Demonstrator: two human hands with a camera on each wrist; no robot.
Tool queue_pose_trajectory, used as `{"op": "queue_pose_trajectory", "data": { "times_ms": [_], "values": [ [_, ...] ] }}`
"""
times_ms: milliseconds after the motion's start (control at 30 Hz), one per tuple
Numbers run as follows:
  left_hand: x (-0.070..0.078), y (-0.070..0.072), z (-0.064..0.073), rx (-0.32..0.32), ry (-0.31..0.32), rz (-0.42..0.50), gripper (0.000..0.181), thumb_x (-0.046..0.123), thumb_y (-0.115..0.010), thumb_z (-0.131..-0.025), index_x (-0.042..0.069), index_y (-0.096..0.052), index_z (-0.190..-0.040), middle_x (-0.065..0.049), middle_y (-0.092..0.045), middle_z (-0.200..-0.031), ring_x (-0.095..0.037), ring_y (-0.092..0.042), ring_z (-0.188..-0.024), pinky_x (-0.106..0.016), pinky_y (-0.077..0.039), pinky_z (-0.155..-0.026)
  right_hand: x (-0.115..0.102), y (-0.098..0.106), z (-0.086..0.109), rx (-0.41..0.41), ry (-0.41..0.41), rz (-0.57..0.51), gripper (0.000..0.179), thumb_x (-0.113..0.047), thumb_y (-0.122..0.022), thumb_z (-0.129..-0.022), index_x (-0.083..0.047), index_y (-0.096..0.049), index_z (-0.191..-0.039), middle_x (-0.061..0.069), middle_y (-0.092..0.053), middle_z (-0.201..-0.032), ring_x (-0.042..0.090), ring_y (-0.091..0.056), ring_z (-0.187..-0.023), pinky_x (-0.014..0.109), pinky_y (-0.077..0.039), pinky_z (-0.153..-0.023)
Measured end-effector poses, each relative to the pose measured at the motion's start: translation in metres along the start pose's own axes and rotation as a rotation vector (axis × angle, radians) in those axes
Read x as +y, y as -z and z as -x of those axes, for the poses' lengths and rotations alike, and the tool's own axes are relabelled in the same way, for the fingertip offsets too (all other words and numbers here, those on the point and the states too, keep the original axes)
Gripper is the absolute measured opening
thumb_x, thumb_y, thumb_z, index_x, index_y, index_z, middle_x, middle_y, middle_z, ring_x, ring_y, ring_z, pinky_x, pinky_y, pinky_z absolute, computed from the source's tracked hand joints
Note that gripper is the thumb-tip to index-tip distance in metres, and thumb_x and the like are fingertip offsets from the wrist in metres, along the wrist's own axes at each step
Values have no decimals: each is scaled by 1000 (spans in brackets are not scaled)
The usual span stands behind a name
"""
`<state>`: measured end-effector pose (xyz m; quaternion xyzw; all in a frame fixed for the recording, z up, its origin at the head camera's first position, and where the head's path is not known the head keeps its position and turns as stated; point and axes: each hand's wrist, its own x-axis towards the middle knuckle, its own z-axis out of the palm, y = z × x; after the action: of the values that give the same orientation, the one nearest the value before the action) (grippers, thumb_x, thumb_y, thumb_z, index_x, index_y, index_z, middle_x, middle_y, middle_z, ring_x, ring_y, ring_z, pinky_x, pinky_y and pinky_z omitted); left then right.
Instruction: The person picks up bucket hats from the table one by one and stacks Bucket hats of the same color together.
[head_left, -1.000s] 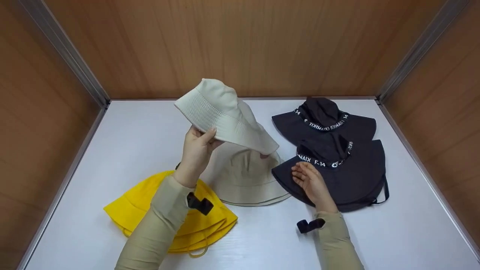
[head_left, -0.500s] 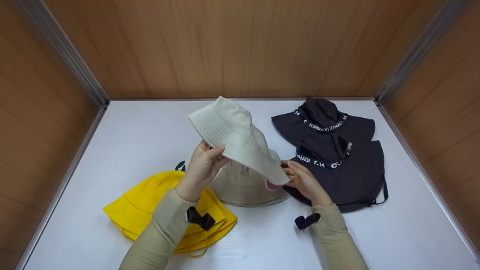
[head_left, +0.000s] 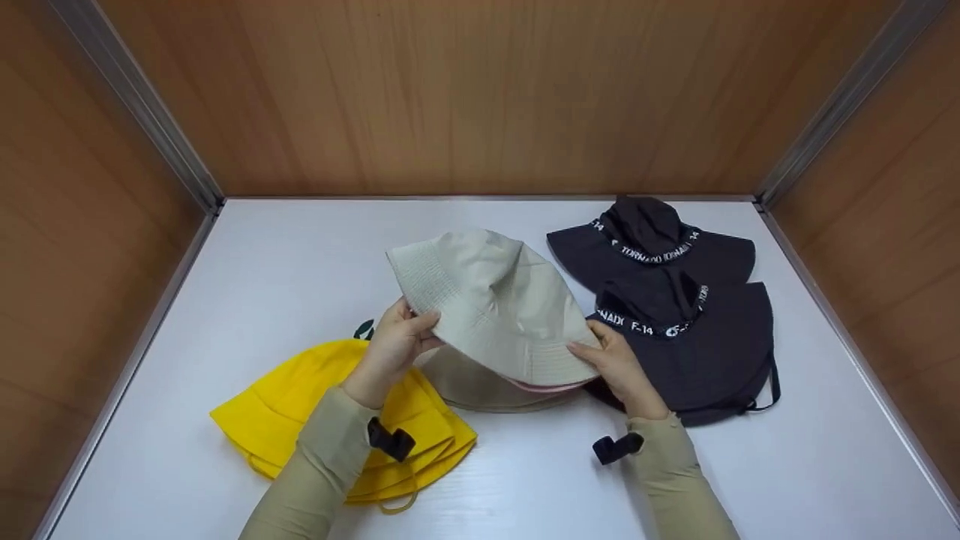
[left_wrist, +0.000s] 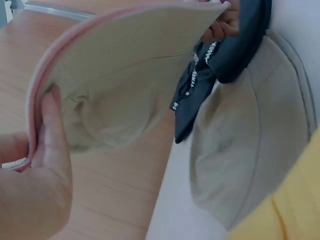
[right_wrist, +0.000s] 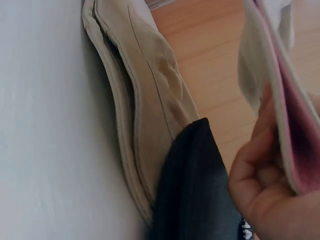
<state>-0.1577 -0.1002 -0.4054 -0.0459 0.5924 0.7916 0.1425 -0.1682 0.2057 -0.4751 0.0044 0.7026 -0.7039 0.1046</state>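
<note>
A pale cream bucket hat (head_left: 487,300) with a stitched brim is held up over the table, crown away from the person. My left hand (head_left: 397,341) pinches its brim at the left, thumb on one face and fingers on the other. At the right end of the brim, my right hand (head_left: 615,364) grips the edge the same way. Pink cloth shows along the brim's lower edge; in the right wrist view a pink layer (right_wrist: 295,120) lies between two pale ones. Partly hidden beneath is a beige bucket hat (head_left: 480,390), its brim doubled in the right wrist view.
Stacked yellow hats (head_left: 277,405) with a cord lie at the front left, under the left forearm. Two black wide-brimmed hats with lettered bands, a near one (head_left: 720,360) and a far one (head_left: 720,255), overlap at the right. Wooden panels (head_left: 480,97) wall the white table (head_left: 285,262).
The pale hat has come lower and nearer, and its front has turned more toward the head camera. My right hand has risen from beside the black hat and taken hold of the brim.
</note>
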Motion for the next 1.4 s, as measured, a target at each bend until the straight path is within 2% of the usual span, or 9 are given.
{"op": "queue_pose_trajectory", "data": {
  "times_ms": [167, 333, 500, 633, 733, 867, 1100, 1300, 1400],
  "values": [
    [-8, 10, -6, 93, 52, -74, 43, 4, -47, -95, 3, -42, -138, -13, -54, -128, -15, -59, -94, -24, -51, -85, -10, -1, 5, 185, 111, 240, 35, 4, -67, -81, 10, -58, -115, 12, -66, -94, 7, -58, -74, 20, -48, -69],
    [-10, 15, -9, 125, 75, -84, 42, 6, -48, -92, 2, -44, -133, -10, -52, -126, -21, -51, -102, -31, -43, -96, -27, 1, 19, 207, 298, 412, 30, 1, -71, -80, 6, -64, -109, 20, -67, -99, 4, -58, -78, 20, -48, -71],
    [-7, 19, -11, 156, 58, 14, 55, 14, -46, -97, 2, -22, -146, -15, -39, -140, -26, -43, -122, -38, -30, -113, -48, 2, 34, 184, 671, 497, 23, 10, -72, -74, 4, -68, -96, 18, -70, -91, 2, -61, -81, 14, -47, -73],
    [-5, 20, -11, 156, 44, 23, 66, 14, -46, -98, 2, -7, -149, -21, -23, -151, -30, -29, -139, -39, -21, -116, -64, 3, 42, 120, 1004, 549, 27, 22, -70, -65, 2, -67, -84, 13, -66, -76, 7, -56, -69, 13, -44, -68],
    [-4, 20, -11, 107, 64, -88, 68, 16, -50, -98, 4, -8, -150, -20, -16, -154, -30, -24, -142, -39, -19, -117, -76, 3, 46, 64, 1151, 592, 29, 24, -67, -62, -1, -64, -78, 7, -51, -62, 12, -43, -61, 20, -36, -61],
    [-3, 16, -14, -5, 114, -297, 67, 22, -55, -96, 10, -16, -149, -15, -17, -155, -30, -25, -141, -42, -20, -116, -88, 6, 50, -3, 1232, 625, 30, 23, -57, -61, -3, -61, -75, 3, -34, -58, 13, -34, -60, 25, -29, -61],
    [-2, 11, -23, -255, 118, -593, 71, 29, -62, -91, 15, -22, -149, -10, -18, -157, -30, -12, -145, -54, -11, -115, -104, 6, 54, -154, 1331, 551, 33, 26, -55, -54, -2, -58, -72, 2, -39, -59, 15, -37, -62, 25, -31, -65],
    [-1, -3, -30, -539, 156, -773, 81, 34, -68, -87, 22, -19, -151, -7, -23, -156, -29, -17, -144, -54, -13, -115, -120, -1, 70, -296, 1370, 355, 10, 7, -57, -84, 3, -65, -80, 8, -57, -68, 18, -48, -67, 27, -44, -77],
    [-2, -7, -30, -655, 200, -788, 83, 31, -69, -86, 20, -17, -151, -9, -27, -154, -28, -23, -142, -50, -16, -116, -127, -5, 76, -342, 1387, 282, 7, 4, -61, -86, 4, -67, -81, 10, -60, -71, 19, -51, -67, 28, -46, -85]
  ]
}}
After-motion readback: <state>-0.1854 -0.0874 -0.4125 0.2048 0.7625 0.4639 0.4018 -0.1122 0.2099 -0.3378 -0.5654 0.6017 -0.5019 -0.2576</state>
